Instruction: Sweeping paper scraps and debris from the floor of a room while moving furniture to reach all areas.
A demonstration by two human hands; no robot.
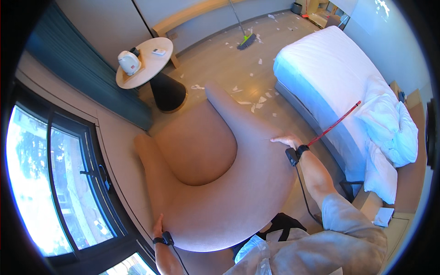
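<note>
A rounded armchair (223, 206) with smooth tan upholstery stands right in front of me, its seat (202, 147) facing away. My left hand (158, 227) grips the backrest's outer left side, close to the window wall. On the opposite side, my right hand (288, 140) holds the armchair's outer edge, its thumb on the upholstery and other fingers mostly hidden. Both wrists wear black straps with small cabled boxes. A red rod (335, 123) slants from behind my right wrist towards the bed; its lower end is hidden, so I cannot tell what supports it.
Ahead left, a round table (160, 65) carries a white kettle (129, 63). A broom (246, 41) and scattered paper scraps (262, 99) are on the floor. A bed (326, 62) with a bunched duvet (381, 113) stands right. Left are a teal curtain (92, 68) and window (79, 185).
</note>
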